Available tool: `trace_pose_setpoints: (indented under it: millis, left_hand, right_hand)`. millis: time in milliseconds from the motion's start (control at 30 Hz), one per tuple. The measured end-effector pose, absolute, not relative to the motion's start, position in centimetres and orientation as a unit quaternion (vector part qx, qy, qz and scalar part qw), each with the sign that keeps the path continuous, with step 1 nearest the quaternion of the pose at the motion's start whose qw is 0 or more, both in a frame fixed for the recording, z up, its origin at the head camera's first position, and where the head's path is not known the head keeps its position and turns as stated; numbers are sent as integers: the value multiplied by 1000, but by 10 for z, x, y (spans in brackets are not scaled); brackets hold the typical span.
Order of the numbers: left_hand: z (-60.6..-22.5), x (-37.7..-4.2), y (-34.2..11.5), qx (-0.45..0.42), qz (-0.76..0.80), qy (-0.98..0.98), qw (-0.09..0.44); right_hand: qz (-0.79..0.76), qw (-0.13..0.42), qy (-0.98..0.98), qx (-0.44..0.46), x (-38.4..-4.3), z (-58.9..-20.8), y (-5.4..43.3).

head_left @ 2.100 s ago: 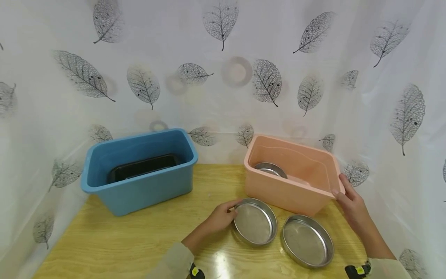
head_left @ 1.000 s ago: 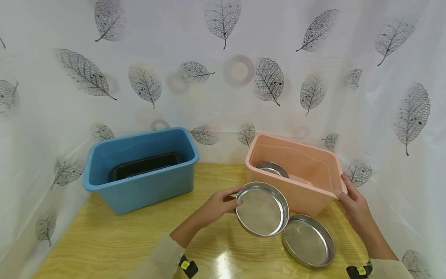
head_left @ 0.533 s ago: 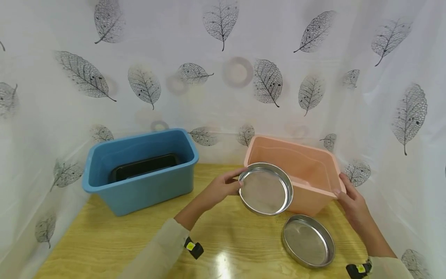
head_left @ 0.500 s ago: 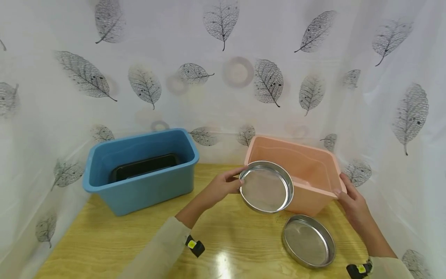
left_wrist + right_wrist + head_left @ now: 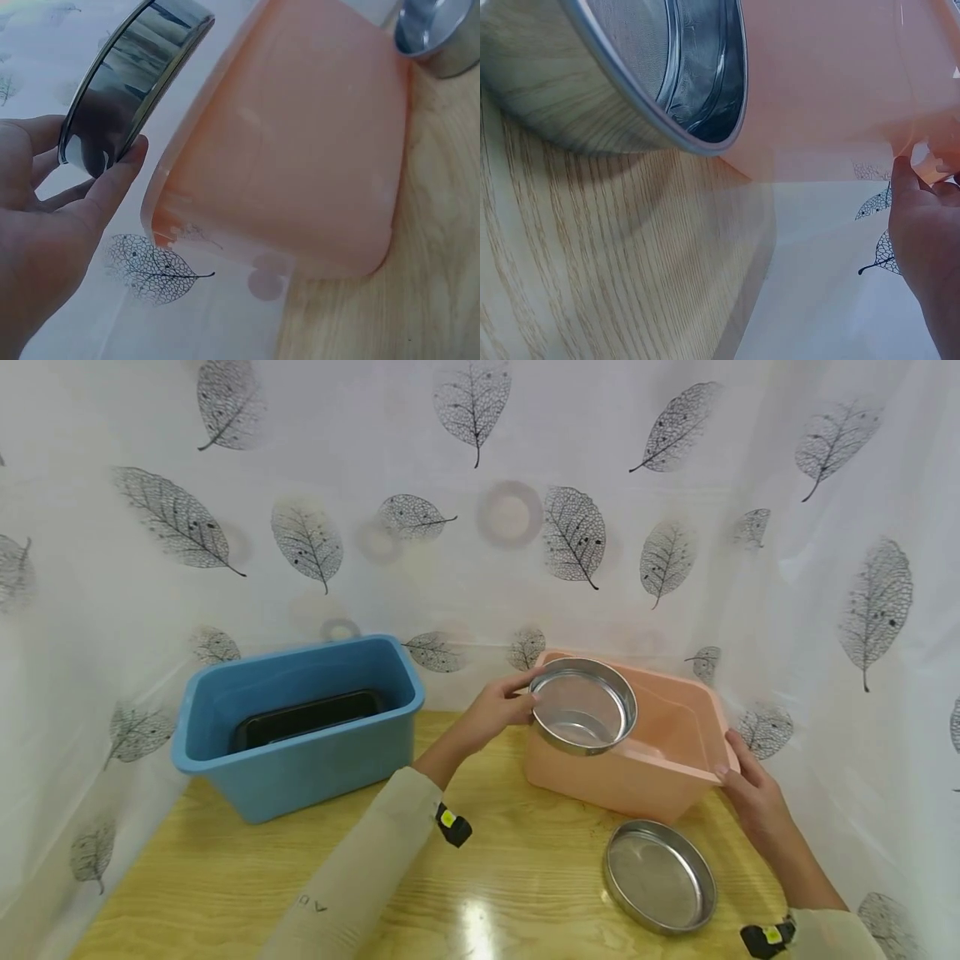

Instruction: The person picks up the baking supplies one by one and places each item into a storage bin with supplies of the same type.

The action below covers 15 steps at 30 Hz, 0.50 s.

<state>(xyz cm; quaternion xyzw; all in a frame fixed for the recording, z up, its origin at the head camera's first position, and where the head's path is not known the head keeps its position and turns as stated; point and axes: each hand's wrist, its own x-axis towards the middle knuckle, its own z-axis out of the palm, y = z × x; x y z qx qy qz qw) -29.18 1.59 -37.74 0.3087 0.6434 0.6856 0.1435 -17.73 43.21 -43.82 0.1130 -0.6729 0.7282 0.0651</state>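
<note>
My left hand (image 5: pixel 498 710) pinches the rim of a round metal sieve (image 5: pixel 583 706), thumb on one side and fingers on the other. The sieve is tilted and overlaps the left end of the pink plastic bin (image 5: pixel 600 785) in the head view; its mesh lets the bin show through. In the left wrist view the shiny side wall of the sieve (image 5: pixel 131 82) stands just off the bin's rim. My right hand (image 5: pixel 757 793) grips the bin's right end at the rim. A second sieve (image 5: pixel 660 877) lies on the table in front of the bin.
A blue plastic bin (image 5: pixel 322 768) with a black tray (image 5: pixel 307 722) inside stands at the left of the wooden table (image 5: pixel 300 860). A white curtain (image 5: pixel 480 602) with leaf prints hangs behind and at both sides.
My left hand has lifted the sieve off the table and moved it up and away to the pink bin's left end. My right hand has stayed at the bin's rim.
</note>
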Motion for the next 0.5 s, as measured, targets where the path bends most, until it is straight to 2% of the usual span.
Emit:
trace_pose_setpoints:
  millis: [500]
  left_hand:
    - [-372, -333, 62, 273, 646, 702, 123]
  right_hand:
    - [722, 67, -679, 112, -177, -438, 431]
